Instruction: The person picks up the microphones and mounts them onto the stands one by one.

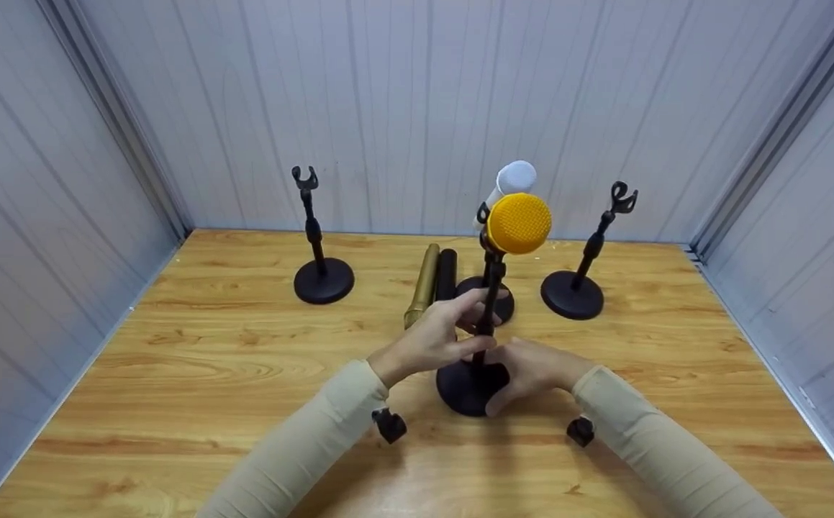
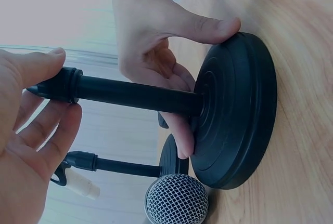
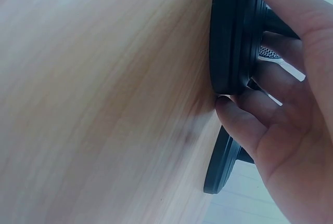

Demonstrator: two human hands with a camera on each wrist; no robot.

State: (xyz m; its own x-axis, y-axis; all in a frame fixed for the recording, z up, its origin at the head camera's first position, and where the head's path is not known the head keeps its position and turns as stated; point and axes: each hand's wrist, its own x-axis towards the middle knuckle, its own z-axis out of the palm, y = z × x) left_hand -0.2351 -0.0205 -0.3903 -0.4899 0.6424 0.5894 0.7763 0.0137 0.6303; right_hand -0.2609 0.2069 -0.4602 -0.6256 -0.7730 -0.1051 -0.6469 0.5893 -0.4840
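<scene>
A black microphone stand [image 1: 462,394] with a round base carries a yellow-headed microphone [image 1: 519,223] in its top clip. Thumb and fingers of my left hand [image 1: 442,334] close round the collar on its pole [image 2: 130,95]. Down at the base, my right hand [image 1: 535,365] grips the disc, thumb on the near side and fingers around the far side. The base's underside lies at the wooden tabletop in the right wrist view. Just behind, a second stand [image 1: 506,308] holds a white microphone [image 1: 516,178], partly hidden by the yellow one.
A gold microphone [image 1: 424,284] and a black microphone [image 1: 447,272] lie side by side left of the second stand. A silver mesh head [image 2: 177,201] shows in the left wrist view. Stands with bare clips are at the left [image 1: 324,280] and right [image 1: 573,295]. Panel walls [image 1: 417,122] enclose the table.
</scene>
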